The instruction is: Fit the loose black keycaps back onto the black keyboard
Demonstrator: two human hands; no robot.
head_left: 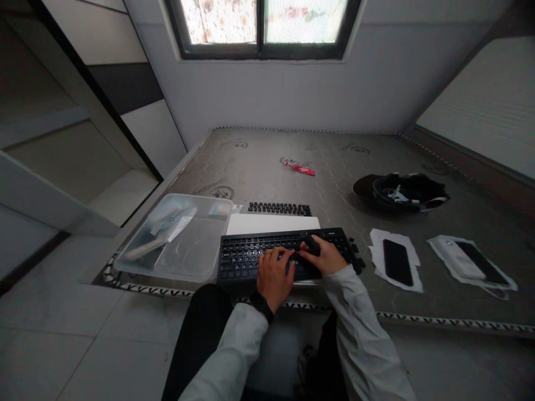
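On the far left a clear plastic tray [175, 239] sits at the near edge of the grey mat [267, 161], with some pale packets in it. Just right of it lies the black keyboard [251, 253], resting partly on a white sheet [271, 224], near the mat's front edge and directly before me. Its long axis runs left to right, parallel to that edge, keys facing up, the far side a little higher in view. I judge it light but stiff, a flat plastic slab; the keycaps look small and easy to lose or snap, so I would take the board by its two short ends or its bare frame rather than by the keys. My left hand [273, 275] lies curled on the middle keys, fingers bent down onto the caps, gripping nothing that I can make out. My right hand [324, 256] sits just beside it, pinching a small dark piece [311, 244] above the keys; what it is I cannot tell. A row of loose keycaps [279, 209] lies behind the sheet. Further right lie a black phone [397, 262] on paper and a dark cap [401, 192].
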